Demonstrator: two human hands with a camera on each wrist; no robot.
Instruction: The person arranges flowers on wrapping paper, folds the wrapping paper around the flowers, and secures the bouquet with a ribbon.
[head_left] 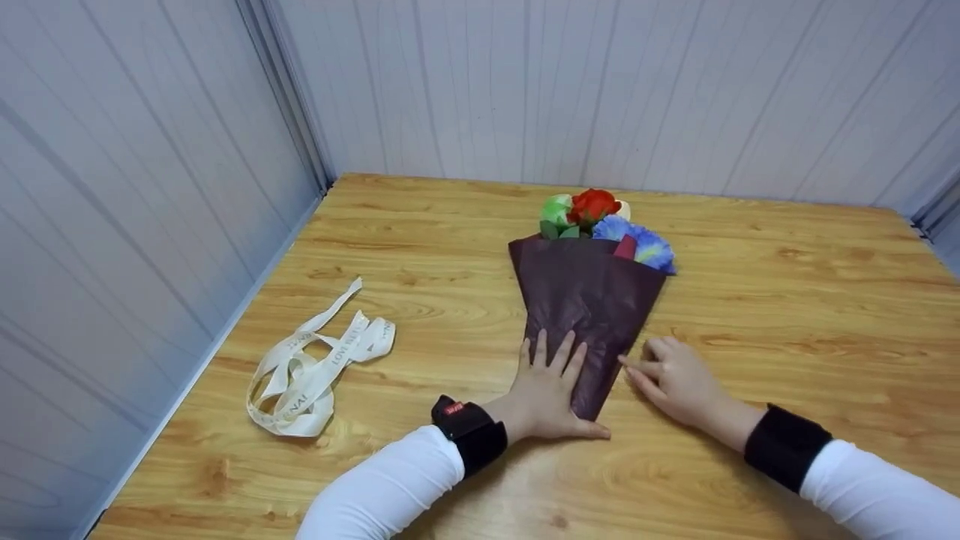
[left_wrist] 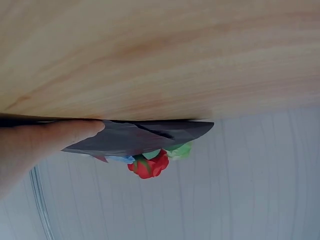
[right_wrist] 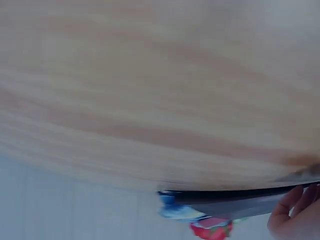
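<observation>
A bouquet wrapped in dark maroon paper [head_left: 592, 292] lies on the wooden table with its narrow end toward me. A red flower [head_left: 595, 206], a green flower [head_left: 557, 211] and blue flowers [head_left: 651, 249] show above the paper. My left hand [head_left: 551, 390] lies on the narrow lower part of the wrap, fingers spread, thumb reaching past the bottom. At the wrap's right edge is my right hand [head_left: 679, 379], its index fingertip touching the paper and the other fingers bent. The right wrist view shows those fingers [right_wrist: 292, 202] overlapping the paper edge.
A loose white printed ribbon [head_left: 300, 375] lies in loops on the left of the table [head_left: 795, 315]. Pale panelled walls [head_left: 480, 90] stand behind the table and along its left side.
</observation>
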